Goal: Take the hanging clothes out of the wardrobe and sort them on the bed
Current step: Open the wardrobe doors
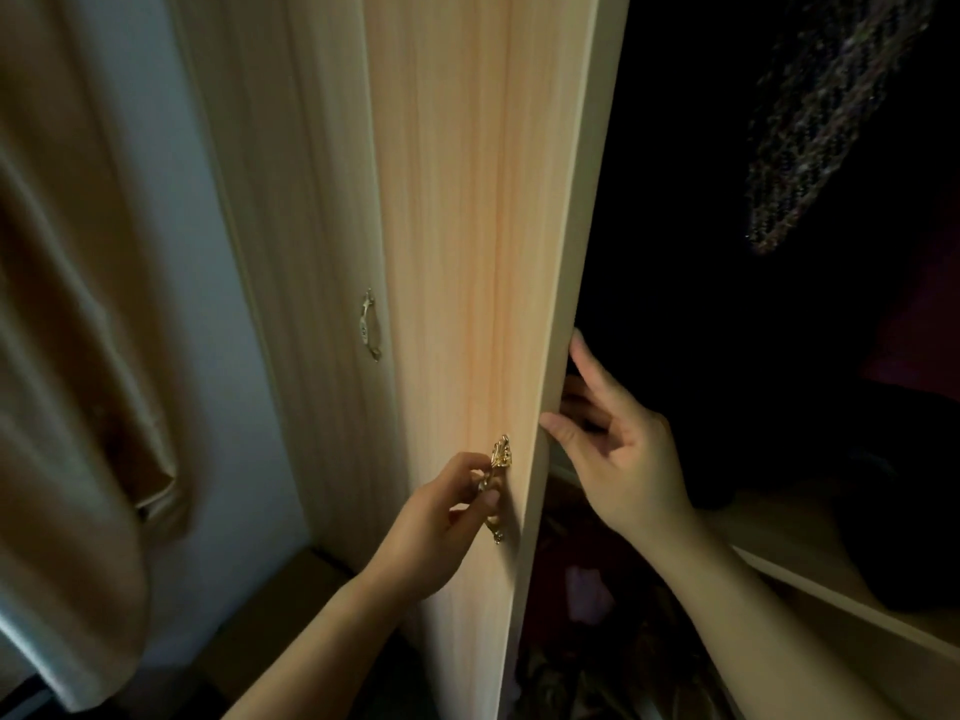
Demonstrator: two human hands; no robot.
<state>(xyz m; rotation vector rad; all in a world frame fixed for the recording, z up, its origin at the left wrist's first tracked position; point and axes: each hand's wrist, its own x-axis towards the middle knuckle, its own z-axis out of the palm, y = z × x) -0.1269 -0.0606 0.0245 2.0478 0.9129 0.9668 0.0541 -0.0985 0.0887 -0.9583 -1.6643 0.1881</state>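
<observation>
A light wooden wardrobe door [457, 252] stands partly swung out in front of me. My left hand [441, 517] is closed on its gold ornate handle [500, 485]. My right hand [618, 444] rests with spread fingers on the door's free edge, at the mouth of the dark wardrobe. Inside, a dark knitted garment [821, 122] hangs at the upper right. Most of the interior is too dark to make out.
A second wardrobe door [311, 200] with its own metal handle [370, 324] is closed to the left. A beige curtain [67, 356] hangs at far left. A wooden shelf [831, 589] with dark piled items lies at lower right; patterned fabric [597, 641] sits low inside.
</observation>
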